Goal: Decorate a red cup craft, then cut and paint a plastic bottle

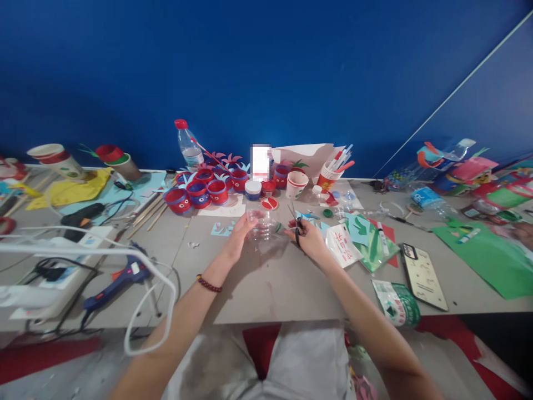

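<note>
A: What did the left hand (239, 236) have?

B: It gripped a clear bottle (261, 228) by its left end, thumb and fingers closed on the plastic. A beaded bracelet (209, 284) circled that wrist.

A: And the right hand (312, 240)?

B: Its fingers were closed on the black handles of the scissors (298, 229), just beside the bottle's right end. I couldn't tell whether the blades touched it.

A: So where was the bottle?

B: Between the hands, on its side over the grey table (258, 294). Whether it rested there, I couldn't tell.

A: What lay beyond the hands?

B: Red-and-blue cups (197, 193) with paper eyes and leaves, mostly beyond the left hand. A paper cup (297, 184) and a cup of pens (328, 179) stood beyond the right one. Behind it all rose a blue wall (266, 83).

A: To the left of the left hand?

B: Wooden sticks (145, 214), then a blue glue gun (116, 284) nearer the person, and a white power strip (69, 266) further left.

A: And right of the right hand?

B: A white packet (342, 244) near it, partly over blue paper (358, 228). Further right lay a phone (423, 276), then a green sheet (487, 258).
</note>
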